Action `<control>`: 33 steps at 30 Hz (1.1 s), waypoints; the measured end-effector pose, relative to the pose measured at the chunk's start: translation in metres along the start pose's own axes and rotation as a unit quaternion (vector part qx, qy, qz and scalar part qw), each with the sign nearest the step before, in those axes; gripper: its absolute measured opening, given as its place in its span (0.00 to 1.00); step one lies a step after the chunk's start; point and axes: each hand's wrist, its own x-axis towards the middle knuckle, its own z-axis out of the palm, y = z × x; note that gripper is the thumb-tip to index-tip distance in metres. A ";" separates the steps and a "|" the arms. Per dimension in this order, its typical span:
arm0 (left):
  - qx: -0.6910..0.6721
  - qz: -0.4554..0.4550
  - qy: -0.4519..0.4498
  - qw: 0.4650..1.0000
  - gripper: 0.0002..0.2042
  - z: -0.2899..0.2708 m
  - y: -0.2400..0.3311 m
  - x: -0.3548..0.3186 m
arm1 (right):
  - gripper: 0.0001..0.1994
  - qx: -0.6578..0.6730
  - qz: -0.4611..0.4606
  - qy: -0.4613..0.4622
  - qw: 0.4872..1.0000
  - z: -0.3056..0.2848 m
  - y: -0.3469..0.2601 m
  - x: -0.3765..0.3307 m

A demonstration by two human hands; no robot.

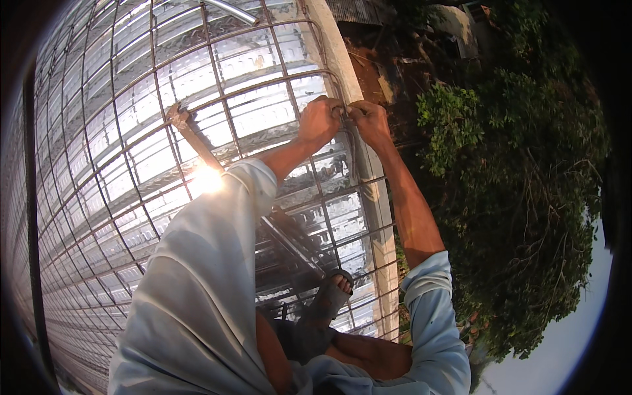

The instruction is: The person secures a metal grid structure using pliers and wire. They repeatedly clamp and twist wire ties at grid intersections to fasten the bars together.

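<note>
My left hand (320, 120) and my right hand (370, 122) meet at the edge of the steel decking, fingertips almost touching. Both have their fingers curled closed in a pinch. What sits between them is too small and covered to make out. Right by the fingers, the hooked ends of the rebar mesh (259, 81) bend near the pale concrete edge (342, 59). Left of my left forearm, a rusty brown bar with a wider, hammer-like end (192, 137) lies across the mesh.
Shiny ribbed metal decking (263, 122) spreads left beneath the mesh, with strong sun glare. A metal pipe (232, 10) lies at the far side; a shiny rod (289, 245) is near my foot (341, 283). Beyond the edge, leafy trees (513, 191) stand and the ground drops lower.
</note>
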 end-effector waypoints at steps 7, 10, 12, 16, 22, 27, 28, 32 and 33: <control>-0.091 -0.181 0.125 0.971 0.11 0.023 -0.001 0.008 | 0.14 0.052 0.106 -0.013 0.993 -0.004 -0.008 -0.002; -0.043 -0.122 0.133 0.983 0.10 0.025 0.000 0.003 | 0.12 -0.049 0.055 -0.005 0.997 -0.005 -0.017 -0.006; -0.012 -0.032 0.109 0.993 0.10 0.021 -0.003 0.002 | 0.11 -0.149 -0.069 0.016 0.986 -0.004 -0.013 -0.008; 0.025 0.040 0.085 0.995 0.09 0.019 -0.008 -0.003 | 0.08 -0.218 -0.153 0.001 0.964 -0.007 -0.012 -0.005; -0.106 -0.036 0.093 0.989 0.08 0.021 -0.009 -0.001 | 0.08 -0.274 -0.187 -0.074 0.941 -0.020 -0.022 0.001; -0.040 0.071 0.053 0.995 0.08 0.022 -0.018 -0.005 | 0.08 -0.331 -0.244 -0.100 0.906 -0.025 -0.021 0.006; -0.027 0.085 0.053 0.995 0.09 0.021 -0.019 -0.005 | 0.09 -0.330 -0.263 -0.101 0.901 -0.025 -0.022 0.006; -0.077 0.071 0.053 0.993 0.12 0.019 -0.017 -0.002 | 0.09 -0.383 -0.284 -0.106 0.872 -0.027 -0.016 0.005; -0.090 0.045 0.061 0.993 0.13 0.021 -0.015 -0.003 | 0.08 -0.404 -0.291 -0.116 0.859 -0.028 -0.019 0.006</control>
